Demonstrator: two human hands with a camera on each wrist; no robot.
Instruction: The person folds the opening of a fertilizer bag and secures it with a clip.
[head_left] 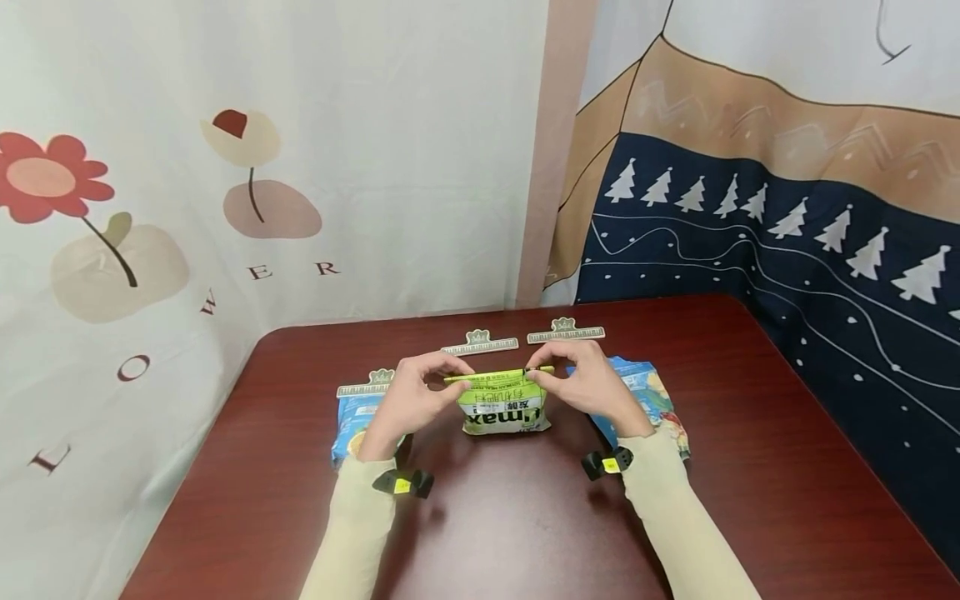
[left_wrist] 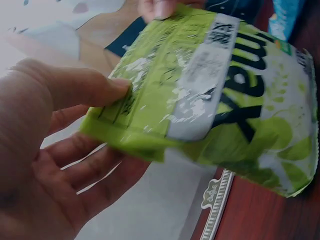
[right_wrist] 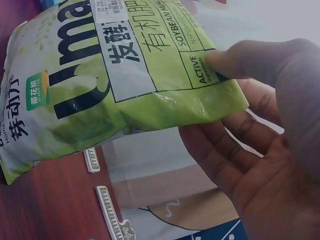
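Observation:
A green and white fertilizer bag [head_left: 504,407] stands on the table in the head view, its large "Umax" lettering upside down from here. My left hand [head_left: 420,392] pinches one top corner of it between thumb and fingers. At the opposite top corner my right hand [head_left: 588,385] grips the edge the same way. In the left wrist view the left thumb lies flat on the bag's printed face [left_wrist: 200,75], with the fingers behind. The right wrist view has the right thumb over the "ACTIVE" print on the bag [right_wrist: 150,65].
A blue bag [head_left: 351,421] with a sealing clip [head_left: 365,387] at its top lies left, partly behind the left hand. Another blue bag [head_left: 651,392] lies right, behind the right wrist. Two more clips [head_left: 480,342] [head_left: 566,332] lie toward the back edge of the dark red table [head_left: 495,517].

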